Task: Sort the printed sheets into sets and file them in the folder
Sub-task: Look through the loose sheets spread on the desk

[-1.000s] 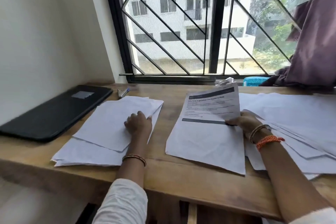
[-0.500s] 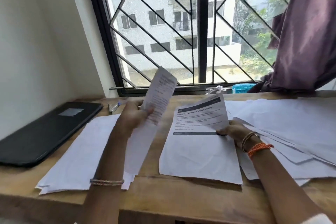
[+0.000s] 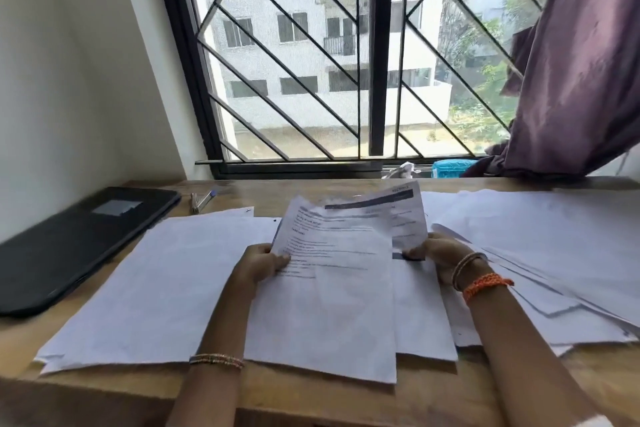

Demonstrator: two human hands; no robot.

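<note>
A wooden desk [image 3: 166,388] runs along under a barred window [image 3: 346,55], which looks out on pale apartment blocks and some trees. Taking the window as the mark: a plain cream wall [image 3: 69,62] stands to its left, and a purple curtain [image 3: 581,73] hangs bunched at its right side. Just below the sill, near the curtain, sits a turquoise box [image 3: 450,168].

Below the window's centre, the left hand [image 3: 259,265] grips a printed sheet [image 3: 332,274] by its left edge, thumb on the face. The right hand [image 3: 441,255] pinches a second sheet [image 3: 401,215] with a dark header bar, which stands curled up behind the first. Both sheets are over a middle pile [image 3: 426,322] on the desk. Another pile [image 3: 156,288] lies below the window's left part, and a spread of loose sheets [image 3: 554,246] lies under the curtain side. A black folder [image 3: 69,246] rests closed by the wall, with a pen [image 3: 202,199] between it and the sill.
</note>
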